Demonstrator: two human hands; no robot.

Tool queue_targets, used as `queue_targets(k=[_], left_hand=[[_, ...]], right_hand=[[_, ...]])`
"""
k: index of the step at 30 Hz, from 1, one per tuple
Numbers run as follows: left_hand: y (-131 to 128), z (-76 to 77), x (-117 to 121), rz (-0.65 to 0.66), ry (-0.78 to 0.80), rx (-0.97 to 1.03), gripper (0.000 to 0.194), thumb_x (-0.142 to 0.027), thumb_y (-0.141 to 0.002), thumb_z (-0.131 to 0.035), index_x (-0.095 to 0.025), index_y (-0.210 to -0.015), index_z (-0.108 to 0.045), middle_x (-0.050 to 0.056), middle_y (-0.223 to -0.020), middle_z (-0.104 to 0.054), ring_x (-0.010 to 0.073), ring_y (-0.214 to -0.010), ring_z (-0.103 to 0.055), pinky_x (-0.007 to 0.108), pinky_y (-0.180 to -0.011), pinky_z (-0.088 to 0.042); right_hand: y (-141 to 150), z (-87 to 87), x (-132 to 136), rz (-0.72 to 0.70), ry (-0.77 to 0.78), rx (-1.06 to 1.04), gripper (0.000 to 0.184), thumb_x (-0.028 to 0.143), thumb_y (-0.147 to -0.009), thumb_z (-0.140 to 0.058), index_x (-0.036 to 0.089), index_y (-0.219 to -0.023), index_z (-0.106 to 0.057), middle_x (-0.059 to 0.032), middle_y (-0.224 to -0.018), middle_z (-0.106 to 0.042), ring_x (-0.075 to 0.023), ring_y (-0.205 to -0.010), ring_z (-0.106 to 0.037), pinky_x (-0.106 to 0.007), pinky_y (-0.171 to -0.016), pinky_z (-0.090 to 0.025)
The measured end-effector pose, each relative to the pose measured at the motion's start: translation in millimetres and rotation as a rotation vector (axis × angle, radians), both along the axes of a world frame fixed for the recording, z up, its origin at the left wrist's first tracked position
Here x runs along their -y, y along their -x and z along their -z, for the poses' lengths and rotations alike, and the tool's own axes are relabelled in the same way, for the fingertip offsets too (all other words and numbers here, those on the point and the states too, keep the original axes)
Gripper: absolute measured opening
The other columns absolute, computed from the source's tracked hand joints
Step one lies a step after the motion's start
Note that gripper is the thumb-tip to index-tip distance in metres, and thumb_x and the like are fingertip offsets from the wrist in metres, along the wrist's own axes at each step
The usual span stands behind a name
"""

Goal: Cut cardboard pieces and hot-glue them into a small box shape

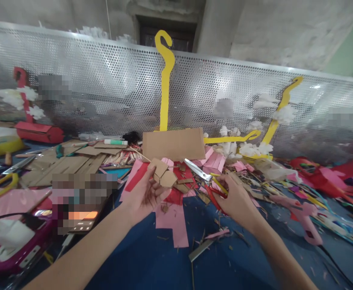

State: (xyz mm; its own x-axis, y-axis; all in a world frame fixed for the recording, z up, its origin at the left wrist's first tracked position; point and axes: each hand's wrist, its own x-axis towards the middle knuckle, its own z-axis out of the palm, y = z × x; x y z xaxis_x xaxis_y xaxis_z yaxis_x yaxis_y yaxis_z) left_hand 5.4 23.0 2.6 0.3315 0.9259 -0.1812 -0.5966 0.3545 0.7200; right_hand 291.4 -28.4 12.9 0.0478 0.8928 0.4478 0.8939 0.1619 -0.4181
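Small cut pieces of brown cardboard (164, 175) rest in my left hand (148, 191), held between the thumb and curled fingers. My right hand (229, 193) grips a pair of scissors (199, 170) by red and yellow handles; the metal blades point up and left, a little right of the cardboard pieces. Beneath both hands lie pink paper (170, 221), red paper (174, 196) and more cardboard scraps. Just beyond stands a plain cardboard panel (174, 144), with a tall yellow hook shape (165, 88) rising behind it.
A pink glue gun (304, 217) with a cord lies at right. Cardboard sheets (64, 165), a glue stick (116, 142), a phone (84, 213) and a purple device (25, 241) occupy the left. Perforated metal (110, 88) closes off the back. A yellow hook with white tufts (281, 108) stands back right.
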Motion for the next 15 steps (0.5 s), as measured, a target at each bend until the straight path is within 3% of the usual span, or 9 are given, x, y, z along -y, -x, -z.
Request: queue_targets(k=[2,6,10,15], left_hand=[[0,0.0,0,-0.038,0.018,0.015,0.038,-0.05,-0.083,-0.079,-0.018,-0.1,-0.07,0.007,-0.079,-0.076,0.0213,-0.075,-0.076,0.031,-0.079,-0.065],[1,-3.5,1,-0.093,-0.074,0.007,0.038,-0.043,-0.083,-0.082,-0.021,-0.111,-0.069,0.005,-0.097,-0.078,0.0185,-0.086,-0.076,0.03,-0.082,-0.065],[2,-9.3,2,-0.144,-0.177,-0.031,0.035,-0.035,-0.08,-0.085,-0.021,-0.108,-0.07,0.005,-0.105,-0.079,0.0184,-0.088,-0.075,0.028,-0.077,-0.065],[2,-11.6,4,-0.174,-0.267,-0.088,0.033,-0.031,-0.078,-0.087,-0.019,-0.106,-0.071,0.006,-0.106,-0.078,0.0193,-0.087,-0.074,0.029,-0.075,-0.065]], right_hand=[[4,-6.8,4,-0.063,-0.019,-0.051,0.043,0.043,-0.083,-0.069,0.02,-0.117,-0.056,-0.0138,-0.112,-0.068,-0.0307,-0.099,-0.067,-0.039,-0.083,-0.051],[15,-13.9,17,-0.172,0.104,-0.097,0.056,0.05,-0.08,-0.073,0.022,-0.123,-0.051,-0.0136,-0.118,-0.067,-0.0313,-0.104,-0.067,-0.039,-0.083,-0.053],[25,-15.5,22,-0.16,0.152,-0.049,0.058,0.057,-0.077,-0.075,0.024,-0.12,-0.055,-0.0133,-0.119,-0.068,-0.0342,-0.11,-0.066,-0.042,-0.085,-0.052],[32,-13.6,21,-0.158,0.133,-0.058,0.054,0.052,-0.076,-0.078,0.024,-0.116,-0.055,-0.011,-0.117,-0.068,-0.0314,-0.104,-0.066,-0.04,-0.084,-0.052]])
